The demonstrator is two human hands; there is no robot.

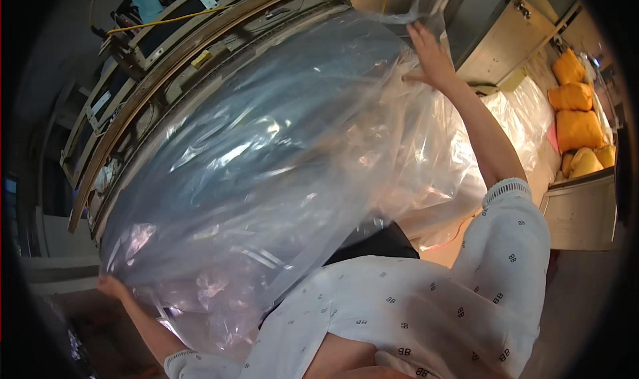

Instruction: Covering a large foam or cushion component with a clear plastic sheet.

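Note:
A large clear plastic sheet [266, 153] stretches across the middle of the head view, creased and shining, with bluish stuff showing through it. At its lower left corner, my left hand [113, 286] is closed on the sheet's edge. Far up on the right, my right hand [431, 58] rests against the sheet's other end, fingers stretched out and thumb apart. Between my hands the film spreads wide, its near side hanging in loose folds close to my body.
Along the far side runs a long wooden frame [166, 76] with metal plates and a yellow cord [163, 23]. More crumpled clear plastic [512, 123] lies to the right. Stacked orange-yellow bundles [578, 129] stand beyond it, near a wooden box [580, 212].

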